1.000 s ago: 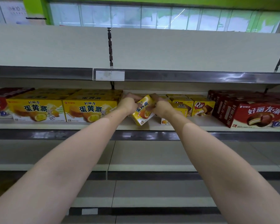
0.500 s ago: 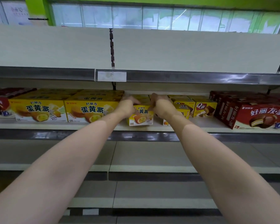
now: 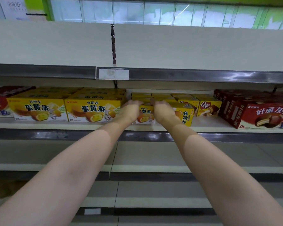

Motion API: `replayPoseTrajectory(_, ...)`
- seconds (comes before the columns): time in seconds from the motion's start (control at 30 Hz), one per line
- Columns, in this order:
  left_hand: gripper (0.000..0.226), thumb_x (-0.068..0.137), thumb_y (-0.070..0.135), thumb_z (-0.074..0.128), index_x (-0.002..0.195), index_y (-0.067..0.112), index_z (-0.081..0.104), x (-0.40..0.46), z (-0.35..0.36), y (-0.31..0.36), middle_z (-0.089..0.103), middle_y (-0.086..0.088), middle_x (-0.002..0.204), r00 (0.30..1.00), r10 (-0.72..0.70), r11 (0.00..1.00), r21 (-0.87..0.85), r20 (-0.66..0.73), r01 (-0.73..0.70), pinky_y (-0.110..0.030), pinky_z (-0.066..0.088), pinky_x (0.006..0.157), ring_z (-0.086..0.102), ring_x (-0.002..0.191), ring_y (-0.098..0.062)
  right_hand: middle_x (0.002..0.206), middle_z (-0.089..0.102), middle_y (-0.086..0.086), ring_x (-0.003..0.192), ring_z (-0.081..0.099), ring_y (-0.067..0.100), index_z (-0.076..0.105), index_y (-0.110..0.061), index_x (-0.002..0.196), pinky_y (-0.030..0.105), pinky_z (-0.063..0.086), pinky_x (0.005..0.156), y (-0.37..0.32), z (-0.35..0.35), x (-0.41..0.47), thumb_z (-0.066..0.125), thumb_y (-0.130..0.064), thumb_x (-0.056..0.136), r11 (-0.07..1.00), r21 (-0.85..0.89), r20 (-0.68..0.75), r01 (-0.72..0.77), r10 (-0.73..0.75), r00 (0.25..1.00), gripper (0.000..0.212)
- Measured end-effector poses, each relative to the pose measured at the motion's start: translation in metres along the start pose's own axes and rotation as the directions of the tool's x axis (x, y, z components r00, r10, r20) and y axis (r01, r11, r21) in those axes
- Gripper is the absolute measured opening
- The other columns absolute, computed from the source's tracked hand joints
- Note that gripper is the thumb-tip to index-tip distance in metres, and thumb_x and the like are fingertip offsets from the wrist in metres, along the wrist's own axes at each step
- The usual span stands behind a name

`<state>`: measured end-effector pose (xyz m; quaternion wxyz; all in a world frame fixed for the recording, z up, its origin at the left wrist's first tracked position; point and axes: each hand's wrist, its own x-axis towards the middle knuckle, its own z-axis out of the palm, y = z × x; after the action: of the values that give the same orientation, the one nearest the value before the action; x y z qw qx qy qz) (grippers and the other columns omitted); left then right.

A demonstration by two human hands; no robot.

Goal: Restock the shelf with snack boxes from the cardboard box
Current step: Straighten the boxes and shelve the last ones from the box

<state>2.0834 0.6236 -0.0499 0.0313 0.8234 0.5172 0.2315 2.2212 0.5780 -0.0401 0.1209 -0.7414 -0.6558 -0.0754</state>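
A small yellow snack box (image 3: 145, 115) stands upright on the middle shelf (image 3: 207, 123), facing me. My left hand (image 3: 130, 110) holds its left side and my right hand (image 3: 162, 110) holds its right side, fingers over the top. Just right of my right hand another small yellow box (image 3: 185, 115) stands turned on its end. More small yellow boxes (image 3: 162, 96) sit behind. The cardboard box is out of view.
Two large yellow boxes (image 3: 38, 109) (image 3: 93, 110) fill the shelf to the left. A Q-brand yellow box (image 3: 208, 107) and dark red boxes (image 3: 265, 115) sit to the right. Bare shelves run above (image 3: 186, 46) and below (image 3: 153, 154).
The tilted box has been set upright on the shelf and pushed a little further in. Both hands remain on it.
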Motion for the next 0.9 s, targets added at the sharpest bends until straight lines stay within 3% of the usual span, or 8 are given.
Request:
replayPoseTrajectory(0.13,0.05,0.095,0.014,0.061,0.141,0.03,0.05,0.007,0.0,0.007,0.062,-0.013,0.124,0.999,-0.018,0.996,0.082,0.042,0.015,-0.038,0.052,0.084,0.061,0.109,-0.032,0.123,0.058,0.016,0.112,0.056,0.034,0.041,-0.025,0.144,0.041,0.052,0.087,0.0,-0.004,0.004,0.058,-0.012,0.095,0.996,0.071,0.047,-0.052,0.048,0.998,0.053)
replayPoseTrajectory(0.23,0.053,0.092,0.005,0.058,0.139,0.029,0.051,0.01,-0.001,0.012,0.063,-0.013,0.12,0.998,-0.031,0.991,0.129,0.05,0.024,-0.037,0.051,0.076,0.063,0.105,-0.033,0.122,0.06,0.011,0.107,0.06,0.031,0.052,-0.027,0.137,0.035,0.049,0.082,0.01,-0.012,0.0,0.06,-0.023,0.092,0.996,0.077,-0.028,-0.041,0.044,0.999,0.045)
replayPoseTrajectory(0.33,0.052,0.087,0.003,0.066,0.135,0.021,0.055,0.014,-0.002,0.02,0.061,-0.012,0.127,0.998,-0.018,0.99,0.14,0.058,0.01,-0.038,0.054,0.083,0.062,0.111,-0.032,0.13,0.052,0.011,0.109,0.059,0.032,0.046,-0.022,0.138,0.036,0.05,0.082,0.026,-0.023,-0.001,0.066,-0.029,0.086,0.992,0.024,-0.062,-0.124,0.125,0.99,0.055)
replayPoseTrajectory(0.47,0.046,0.089,0.007,0.064,0.133,0.018,0.057,0.019,-0.001,0.036,0.056,-0.01,0.134,1.0,-0.002,0.993,0.114,-0.003,0.002,-0.039,0.05,0.095,0.055,0.12,-0.03,0.134,0.054,0.012,0.115,0.057,0.032,0.043,-0.015,0.14,0.037,0.047,0.083,0.043,-0.03,-0.004,0.065,-0.042,0.09,0.971,-0.042,0.089,-0.237,0.24,0.967,0.061)
replayPoseTrajectory(0.57,0.04,0.088,0.007,0.064,0.125,0.02,0.06,0.022,0.001,0.045,0.051,-0.008,0.133,0.991,0.102,0.987,0.131,-0.089,-0.09,-0.036,0.043,0.094,0.046,0.124,-0.03,0.14,0.049,0.015,0.118,0.055,0.035,0.036,-0.013,0.147,0.043,0.05,0.094,0.049,-0.029,-0.007,0.058,-0.022,0.095,0.974,-0.107,0.106,-0.2,0.211,0.972,0.057)
replayPoseTrajectory(0.63,0.032,0.089,0.006,0.063,0.118,0.02,0.062,0.023,0.004,0.049,0.05,-0.007,0.132,0.987,0.121,0.989,0.094,-0.101,-0.112,-0.036,0.041,0.094,0.042,0.126,-0.029,0.141,0.046,0.014,0.116,0.057,0.034,0.044,-0.013,0.143,0.04,0.052,0.089,0.053,-0.03,-0.009,0.059,-0.013,0.093,0.977,-0.142,0.101,-0.156,0.172,0.98,0.052)
replayPoseTrajectory(0.77,0.027,0.086,0.002,0.064,0.105,0.021,0.063,0.024,0.01,0.056,0.051,-0.005,0.127,0.992,0.116,0.992,-0.049,-0.057,-0.119,-0.035,0.042,0.095,0.043,0.127,-0.028,0.125,0.058,0.011,0.105,0.061,0.031,0.059,-0.012,0.126,0.037,0.053,0.084,0.062,-0.033,-0.012,0.066,-0.02,0.092,0.984,-0.139,0.106,-0.11,0.125,0.986,0.036)
replayPoseTrajectory(0.9,0.029,0.087,0.002,0.063,0.107,0.022,0.062,0.022,0.011,0.062,0.05,-0.001,0.117,0.99,0.137,0.983,-0.121,-0.022,-0.139,-0.033,0.044,0.083,0.049,0.111,-0.022,0.105,0.065,0.008,0.084,0.057,0.025,0.051,-0.009,0.129,0.032,0.047,0.072,0.059,-0.038,-0.013,0.064,-0.034,0.092,0.988,-0.153,0.206,-0.019,0.05,0.977,0.046)
